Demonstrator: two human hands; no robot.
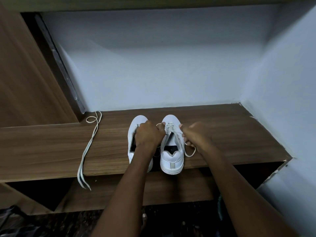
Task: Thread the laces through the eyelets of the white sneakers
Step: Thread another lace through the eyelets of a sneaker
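Two white sneakers stand side by side on the wooden shelf [230, 134], toes toward the wall. The right sneaker [171, 159] has a lace [170, 128] crossed through its front eyelets. My left hand [148, 134] lies over the left sneaker [138, 120] and pinches the lace's left end beside the right sneaker's eyelets. My right hand [196, 134] grips the lace's other end, which loops down to the shelf at the shoe's right side [190, 152]. A second, loose lace [87, 151] lies stretched out on the shelf to the left, its tips hanging over the front edge.
A pale wall [162, 65] closes the shelf at the back and right. A wooden panel [25, 74] stands at the left. Below the shelf's front edge is a lower wooden ledge [162, 190], and dark floor lies beneath.
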